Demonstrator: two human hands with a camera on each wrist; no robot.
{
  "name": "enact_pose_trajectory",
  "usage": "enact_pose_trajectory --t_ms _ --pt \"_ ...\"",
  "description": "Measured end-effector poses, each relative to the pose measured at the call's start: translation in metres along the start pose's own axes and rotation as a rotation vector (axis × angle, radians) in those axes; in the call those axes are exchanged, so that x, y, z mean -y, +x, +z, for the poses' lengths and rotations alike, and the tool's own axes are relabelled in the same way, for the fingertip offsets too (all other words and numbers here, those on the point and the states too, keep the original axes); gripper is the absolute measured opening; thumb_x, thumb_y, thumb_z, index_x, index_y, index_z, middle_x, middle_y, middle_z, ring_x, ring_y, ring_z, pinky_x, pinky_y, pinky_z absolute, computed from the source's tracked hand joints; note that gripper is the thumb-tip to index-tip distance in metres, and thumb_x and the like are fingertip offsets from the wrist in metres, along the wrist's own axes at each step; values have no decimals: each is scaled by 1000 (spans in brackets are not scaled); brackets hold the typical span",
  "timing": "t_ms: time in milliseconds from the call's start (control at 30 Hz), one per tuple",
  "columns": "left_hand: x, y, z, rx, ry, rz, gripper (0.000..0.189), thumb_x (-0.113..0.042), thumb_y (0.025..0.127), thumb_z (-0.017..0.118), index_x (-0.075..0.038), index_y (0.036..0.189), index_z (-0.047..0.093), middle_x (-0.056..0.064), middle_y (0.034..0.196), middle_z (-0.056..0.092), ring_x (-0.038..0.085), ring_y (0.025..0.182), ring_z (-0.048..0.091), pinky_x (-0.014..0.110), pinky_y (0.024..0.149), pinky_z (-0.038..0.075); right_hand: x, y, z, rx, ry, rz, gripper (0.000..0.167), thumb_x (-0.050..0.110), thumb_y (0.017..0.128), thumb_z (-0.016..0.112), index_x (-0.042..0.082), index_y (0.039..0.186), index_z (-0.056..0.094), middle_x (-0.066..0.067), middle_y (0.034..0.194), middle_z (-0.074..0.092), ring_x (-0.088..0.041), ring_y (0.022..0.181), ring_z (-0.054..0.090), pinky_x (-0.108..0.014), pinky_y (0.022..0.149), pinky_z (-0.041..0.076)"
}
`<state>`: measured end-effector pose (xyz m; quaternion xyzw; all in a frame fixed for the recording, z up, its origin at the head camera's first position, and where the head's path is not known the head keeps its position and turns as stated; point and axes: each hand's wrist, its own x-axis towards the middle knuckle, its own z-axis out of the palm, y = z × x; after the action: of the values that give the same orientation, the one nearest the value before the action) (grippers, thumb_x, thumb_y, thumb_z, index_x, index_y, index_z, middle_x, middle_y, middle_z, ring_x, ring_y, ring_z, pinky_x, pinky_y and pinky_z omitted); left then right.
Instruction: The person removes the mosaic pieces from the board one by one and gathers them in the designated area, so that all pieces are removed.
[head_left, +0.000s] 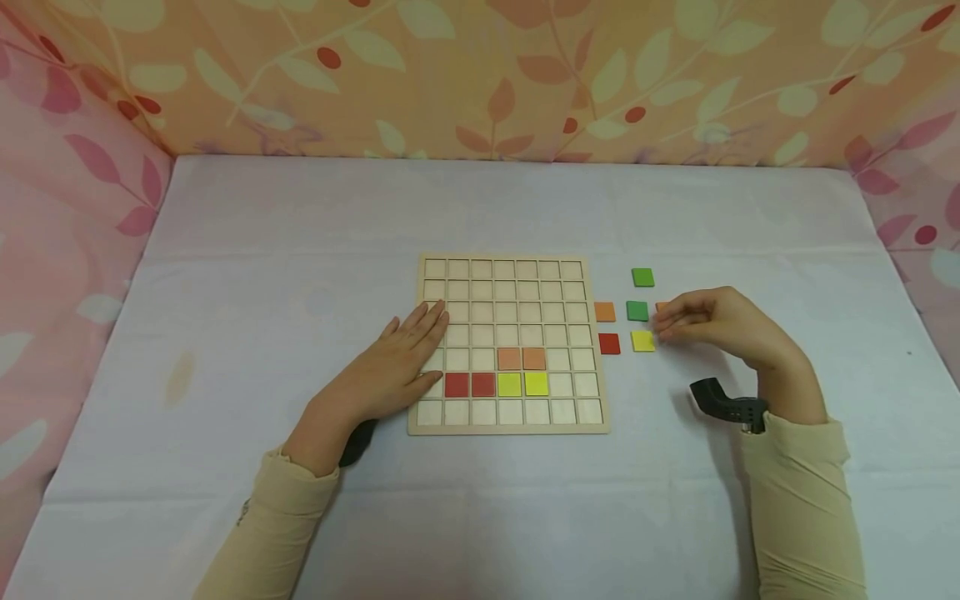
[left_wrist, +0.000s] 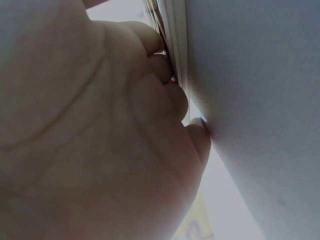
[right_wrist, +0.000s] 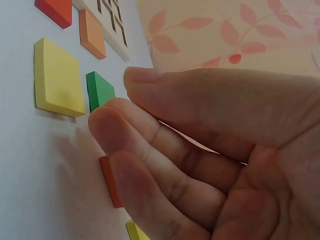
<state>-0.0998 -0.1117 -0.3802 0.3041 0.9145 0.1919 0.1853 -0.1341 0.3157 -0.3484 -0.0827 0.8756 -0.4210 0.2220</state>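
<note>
My left hand (head_left: 393,362) lies with its fingers stretched over the left edge of a wooden grid board (head_left: 596,400). In the left wrist view its palm fills much of the picture, fingertips at the board's side. My right hand (head_left: 720,325) hovers at the loose tiles to the board's right, fingers loosely bent, thumb apart, nothing visible between them. Nearest to its fingertips are a yellow tile (head_left: 642,341), a green tile (head_left: 637,311) and an orange tile (head_left: 661,307), which the fingers partly cover. In the right wrist view the yellow tile (right_wrist: 57,80) stands out beside the fingers.
Two red tiles (head_left: 456,385), two yellow tiles (head_left: 509,384) and two orange tiles (head_left: 508,359) sit in the board's lower cells. Close to its right edge lie another orange tile (head_left: 605,312) and a red tile (head_left: 609,343). A second green tile (head_left: 642,277) lies farther back.
</note>
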Motion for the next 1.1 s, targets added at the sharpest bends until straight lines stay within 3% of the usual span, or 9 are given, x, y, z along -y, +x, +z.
enact_pose_trajectory --t_ms 267,533,733,1100 --pt "0 0 0 5 -2 -4 69 -28 98 46 -3 151 8 9 158 -1 23 144 -5 49 113 6 6 1 3 0 14 25 25 4 86 67 -8 107 65 -12 95 71 -6 83 66 -18 72 52" --pt "2 1 1 5 7 -2 69 -28 99 46 -3 151 7 9 158 -1 23 144 -6 50 113 6 13 -7 -2 -142 44 58 26 8 85 70 -4 108 67 -3 93 72 -8 85 66 -17 73 49" --pt "2 1 2 9 10 -2 70 -28 99 46 -3 151 7 9 158 -1 23 144 -6 50 113 6 14 -9 -5 -152 92 26 26 7 85 70 -6 108 66 0 95 72 -9 86 67 -17 74 50" --pt "0 1 -1 2 9 4 70 -27 98 47 0 150 8 12 157 0 26 144 -4 51 113 6 31 -4 -6 -138 69 -14 24 10 85 71 -4 104 66 -13 90 71 -18 84 66 -17 76 49"
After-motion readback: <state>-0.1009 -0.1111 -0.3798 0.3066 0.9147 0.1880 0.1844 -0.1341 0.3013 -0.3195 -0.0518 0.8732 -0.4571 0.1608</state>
